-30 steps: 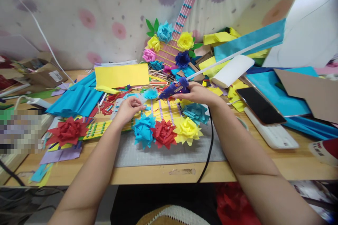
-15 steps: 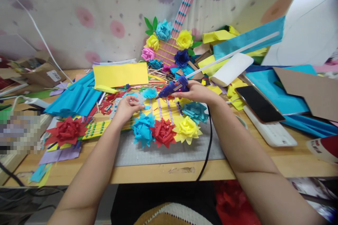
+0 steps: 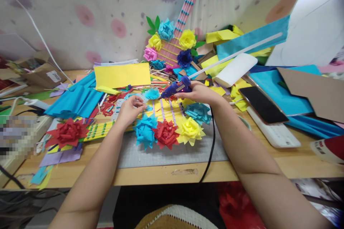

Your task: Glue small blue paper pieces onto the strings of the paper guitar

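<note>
The wooden table (image 3: pixel 220 172) is seen across the whole width of the frame, and behind it a spotted cloth (image 3: pixel 107 0) is hung. In the upper centre, a pink guitar (image 3: pixel 186 9) with paper flowers is stood at a tilt. In the centre, the yellow guitar (image 3: pixel 167 111) is laid partly over a grey mat (image 3: pixel 172 158); its lower edge is decorated by blue, red and yellow flowers. To the left of centre, a yellow sheet (image 3: pixel 122 75) is seen, and to the right a black phone (image 3: pixel 263 104) is rested on a white object.

The glue gun (image 3: pixel 177 87), with a white stick (image 3: pixel 239 55) at its rear, is grasped by the curled fingers of the right hand (image 3: pixel 200 93). Its nozzle is pointed just beside a light blue flower (image 3: pixel 152 93). The fingers of the left hand (image 3: pixel 131 109) are bent near the thumb, over the yellow guitar. A small blue piece (image 3: pixel 148 108) is seen at their tips; whether it is gripped cannot be told.
</note>
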A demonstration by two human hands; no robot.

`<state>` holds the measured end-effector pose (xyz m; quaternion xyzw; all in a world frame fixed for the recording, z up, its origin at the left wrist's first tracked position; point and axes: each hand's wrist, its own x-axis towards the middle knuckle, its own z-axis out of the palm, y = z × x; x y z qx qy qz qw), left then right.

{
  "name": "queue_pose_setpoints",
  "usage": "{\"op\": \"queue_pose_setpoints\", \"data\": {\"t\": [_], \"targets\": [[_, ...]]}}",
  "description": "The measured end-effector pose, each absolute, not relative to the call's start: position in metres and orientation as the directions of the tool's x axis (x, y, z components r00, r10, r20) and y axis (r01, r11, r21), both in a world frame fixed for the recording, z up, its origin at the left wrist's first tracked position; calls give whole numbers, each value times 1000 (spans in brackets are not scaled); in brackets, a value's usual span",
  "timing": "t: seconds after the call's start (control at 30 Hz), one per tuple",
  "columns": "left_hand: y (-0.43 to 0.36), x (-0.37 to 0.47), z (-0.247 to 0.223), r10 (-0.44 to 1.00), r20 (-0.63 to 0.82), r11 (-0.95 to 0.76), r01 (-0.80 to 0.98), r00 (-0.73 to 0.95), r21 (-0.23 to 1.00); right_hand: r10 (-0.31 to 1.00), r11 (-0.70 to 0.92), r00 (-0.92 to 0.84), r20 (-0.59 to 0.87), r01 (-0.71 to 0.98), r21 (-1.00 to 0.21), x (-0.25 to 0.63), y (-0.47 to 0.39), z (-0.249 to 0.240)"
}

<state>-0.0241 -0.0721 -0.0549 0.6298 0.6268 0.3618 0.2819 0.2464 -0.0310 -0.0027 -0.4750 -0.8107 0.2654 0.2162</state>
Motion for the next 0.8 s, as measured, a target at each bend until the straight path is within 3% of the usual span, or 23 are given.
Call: {"op": "queue_pose_setpoints", "data": {"t": [0.4,0.6,0.8], "targets": [[-73,-23,-56,988,64,5,440,-143,898,874,424,-473,109,633,-648,249,-30,-3],[-75,-20,-56,967,231,-125,589,-108,798,883,412,-455,118,628,-661,248,-32,-2],[-79,-22,-54,988,134,-145,704,71,695,888,394,-451,93,641,-659,246,-33,-1]]}}
